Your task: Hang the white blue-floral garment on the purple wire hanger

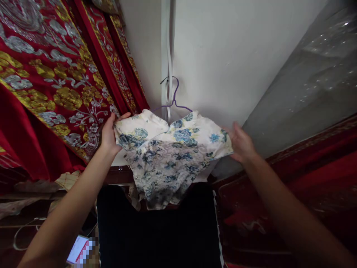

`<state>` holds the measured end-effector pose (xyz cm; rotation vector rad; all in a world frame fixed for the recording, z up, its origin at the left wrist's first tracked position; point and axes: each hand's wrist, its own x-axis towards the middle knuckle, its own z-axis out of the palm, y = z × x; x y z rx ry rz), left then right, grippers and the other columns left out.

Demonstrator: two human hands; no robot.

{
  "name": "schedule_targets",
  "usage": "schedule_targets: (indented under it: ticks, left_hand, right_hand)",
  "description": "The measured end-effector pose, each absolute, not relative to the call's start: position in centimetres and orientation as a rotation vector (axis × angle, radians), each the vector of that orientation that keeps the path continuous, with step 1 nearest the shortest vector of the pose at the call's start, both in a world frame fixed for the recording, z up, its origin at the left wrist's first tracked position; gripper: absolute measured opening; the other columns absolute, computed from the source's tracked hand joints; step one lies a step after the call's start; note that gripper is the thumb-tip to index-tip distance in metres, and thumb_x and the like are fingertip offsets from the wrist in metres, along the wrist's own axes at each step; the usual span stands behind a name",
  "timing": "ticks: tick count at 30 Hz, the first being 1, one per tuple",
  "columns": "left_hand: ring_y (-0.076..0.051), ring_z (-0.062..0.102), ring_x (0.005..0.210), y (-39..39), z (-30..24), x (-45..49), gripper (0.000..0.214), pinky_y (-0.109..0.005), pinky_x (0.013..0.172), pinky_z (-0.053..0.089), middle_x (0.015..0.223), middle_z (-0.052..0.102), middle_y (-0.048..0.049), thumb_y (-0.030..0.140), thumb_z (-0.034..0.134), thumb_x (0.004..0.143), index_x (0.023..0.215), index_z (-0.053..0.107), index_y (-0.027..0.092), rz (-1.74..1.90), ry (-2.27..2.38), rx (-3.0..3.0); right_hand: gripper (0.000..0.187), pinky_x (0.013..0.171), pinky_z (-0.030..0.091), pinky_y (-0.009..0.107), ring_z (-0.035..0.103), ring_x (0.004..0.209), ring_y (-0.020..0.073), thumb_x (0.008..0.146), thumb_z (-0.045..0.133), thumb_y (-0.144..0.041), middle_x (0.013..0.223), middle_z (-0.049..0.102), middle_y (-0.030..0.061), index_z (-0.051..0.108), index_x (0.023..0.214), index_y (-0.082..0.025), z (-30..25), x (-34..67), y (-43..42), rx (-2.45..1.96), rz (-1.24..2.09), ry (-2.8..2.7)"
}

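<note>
A white garment with blue and yellow flowers (pixel 167 156) hangs on a purple wire hanger (pixel 175 99) hooked high on a white wall strip. My left hand (pixel 110 134) pinches the garment's left shoulder, thumb on top. At the right shoulder, my right hand (pixel 242 143) rests against the cloth edge with its fingers spread and loose. Both arms reach upward.
Red fabrics embroidered in gold and silver (pixel 50 74) hang close on the left. A plastic-covered garment (pixel 312 82) and red cloth (pixel 306 193) fill the right. A dark cloth (pixel 156 230) lies below. A phone screen (pixel 78 249) shows at the bottom left.
</note>
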<state>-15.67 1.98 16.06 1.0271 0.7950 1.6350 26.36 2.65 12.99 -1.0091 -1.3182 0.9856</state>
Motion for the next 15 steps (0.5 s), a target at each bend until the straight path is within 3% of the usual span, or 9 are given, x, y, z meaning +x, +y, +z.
schedule_targets:
  ticks: [3,8,12,15]
  left_hand:
    - [-0.025,0.069,0.103,2.7,17.9,-15.3,0.032,-0.041,0.092,0.056,0.104,0.073,-0.0093,0.048,0.053,0.092,0.096,0.065,0.019,1.761,0.752,1.115]
    - [-0.019,0.065,0.105,2.6,21.2,-13.5,0.022,-0.033,0.098,0.049,0.108,0.069,-0.0058,0.039,0.064,0.09,0.103,0.067,0.02,2.161,0.985,1.82]
    - [-0.023,0.061,0.113,-0.9,22.6,-10.6,0.033,-0.037,0.102,0.046,0.118,0.067,-0.0079,0.045,0.059,0.093,0.115,0.066,0.021,1.908,1.132,2.381]
    - [-0.024,0.066,0.102,-2.8,22.5,-8.9,0.031,-0.038,0.095,0.048,0.101,0.072,-0.0081,0.046,0.055,0.095,0.101,0.07,0.02,1.59,1.176,2.579]
  right_hand:
    - [0.03,0.069,0.05,0.038,0.07,0.076,0.0243,0.078,0.071,-0.044,0.08,0.074,0.0126,0.069,0.08,-0.014,15.1,26.8,2.1,-1.024,1.027,-1.181]
    - [0.015,0.057,0.047,0.032,0.061,0.058,0.0177,0.074,0.07,-0.031,0.064,0.063,0.0039,0.063,0.074,-0.017,18.3,26.6,-0.5,-0.885,0.713,-0.938]
    - [0.013,0.041,0.032,0.023,0.047,0.045,0.0112,0.078,0.068,-0.033,0.058,0.053,-0.0012,0.066,0.079,-0.02,19.1,24.5,-7.3,-0.893,0.762,-1.221]
    - [0.013,0.046,0.038,0.021,0.051,0.056,0.0118,0.086,0.065,-0.036,0.072,0.058,-0.001,0.066,0.094,-0.026,19.3,22.1,-12.5,-1.002,0.94,-1.545]
